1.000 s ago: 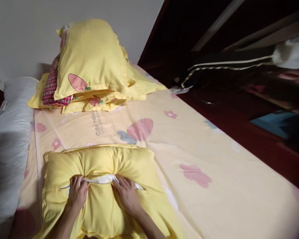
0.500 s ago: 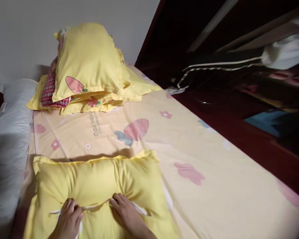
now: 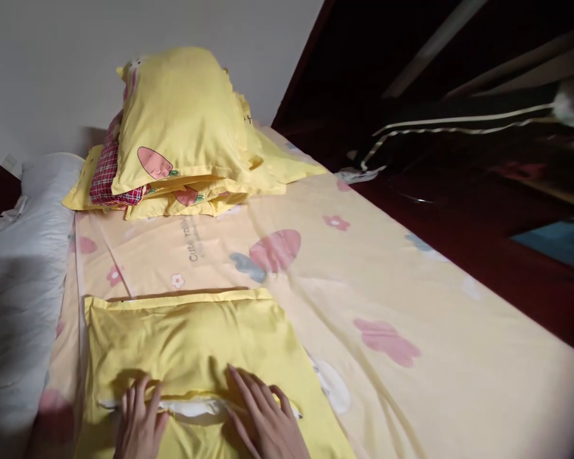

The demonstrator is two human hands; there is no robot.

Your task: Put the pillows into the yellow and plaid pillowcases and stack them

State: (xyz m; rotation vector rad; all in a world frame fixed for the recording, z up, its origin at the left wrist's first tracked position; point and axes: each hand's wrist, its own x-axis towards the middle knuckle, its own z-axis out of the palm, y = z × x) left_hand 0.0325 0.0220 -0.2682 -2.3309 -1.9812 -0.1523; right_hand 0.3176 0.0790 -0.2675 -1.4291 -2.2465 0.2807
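A yellow pillow (image 3: 182, 338) lies on the bed in front of me, with a slit across its case. White inner fabric (image 3: 191, 407) shows through that gap. At the left part of the slit, my left hand (image 3: 140, 417) rests on the case with its fingers slightly bent and apart. My right hand (image 3: 268, 414) lies over the right part of the slit, fingers stretched and spread on the yellow cloth. Neither hand grips a fold that I can see. The near end of the pillow runs out of view.
Yellow pillows (image 3: 176, 121) with carrot prints are stacked at the bed's head, a red plaid piece (image 3: 106, 167) among them. A white rolled quilt (image 3: 23, 306) runs along the left. The peach printed sheet (image 3: 316, 287) ends at the right, above a dark floor with a white cord (image 3: 459, 121).
Both hands have loosened from the slit edges and spread on the case. The pillow's upper part looks flatter and less pinched. The view has shifted slightly.
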